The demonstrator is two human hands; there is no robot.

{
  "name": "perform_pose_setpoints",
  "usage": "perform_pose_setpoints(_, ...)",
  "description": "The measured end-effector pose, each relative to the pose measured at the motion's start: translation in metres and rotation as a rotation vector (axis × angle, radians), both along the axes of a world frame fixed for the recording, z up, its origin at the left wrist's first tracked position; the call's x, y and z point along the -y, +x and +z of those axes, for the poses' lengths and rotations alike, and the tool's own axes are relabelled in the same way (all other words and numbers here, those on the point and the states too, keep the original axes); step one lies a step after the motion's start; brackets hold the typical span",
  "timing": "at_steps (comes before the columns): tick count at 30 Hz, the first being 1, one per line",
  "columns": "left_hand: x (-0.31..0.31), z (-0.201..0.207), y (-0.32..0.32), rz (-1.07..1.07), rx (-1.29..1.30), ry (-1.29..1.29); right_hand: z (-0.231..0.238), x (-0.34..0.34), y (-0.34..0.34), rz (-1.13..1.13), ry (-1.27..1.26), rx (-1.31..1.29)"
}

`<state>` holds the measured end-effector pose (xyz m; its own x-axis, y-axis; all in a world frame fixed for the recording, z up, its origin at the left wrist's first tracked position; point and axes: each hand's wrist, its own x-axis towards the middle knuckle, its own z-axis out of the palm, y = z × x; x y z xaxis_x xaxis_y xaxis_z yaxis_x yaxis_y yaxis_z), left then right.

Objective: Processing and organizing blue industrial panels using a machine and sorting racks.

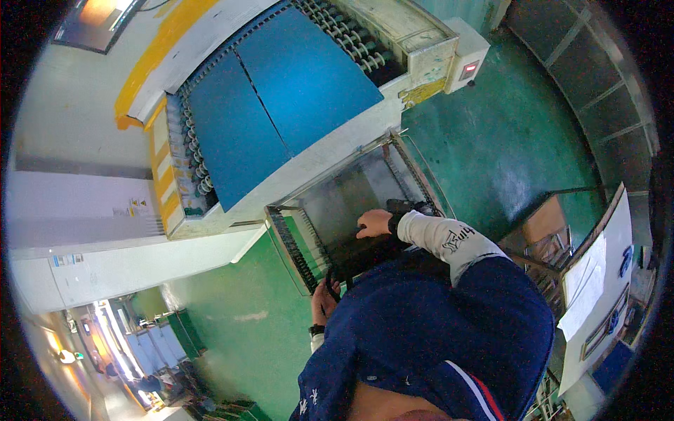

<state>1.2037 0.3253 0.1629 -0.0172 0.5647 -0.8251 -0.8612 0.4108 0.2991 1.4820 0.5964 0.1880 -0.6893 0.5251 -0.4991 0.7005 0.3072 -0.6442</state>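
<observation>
A metal rack (279, 261) with toothed, slotted sides stands in front of me, and dark flat panels (344, 210) appear to lie inside it. My left hand (325, 299) is at the rack's near left corner, its fingers curled round a dark part that I cannot make out. Over the rack's middle is my right hand (375, 223), fingers bent and closed; what they hold, if anything, is hidden. Dark bands circle both wrists. Beyond the rack, two blue panels (302, 77) lie side by side on a roller conveyor (344, 35).
A white control box (467, 56) with a lit red switch sits at the conveyor's right end. Green floor (505, 154) surrounds the rack. To my right stand a white board (597, 295) with paper on it and a brown carton (544, 228). A monitor (95, 21) is at the upper left.
</observation>
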Motion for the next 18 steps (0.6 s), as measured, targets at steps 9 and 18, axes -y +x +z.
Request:
perform_pose_setpoints(9,-0.022,0.035,0.030,-0.153,-0.266,-0.168,-0.002,-0.012,0.020,-0.187,0.085,-0.248)
perform_pose_setpoints(18,-0.039,0.044,0.023,-0.300,-0.203,0.142,0.015,-0.076,0.103,-0.781,0.166,-0.253)
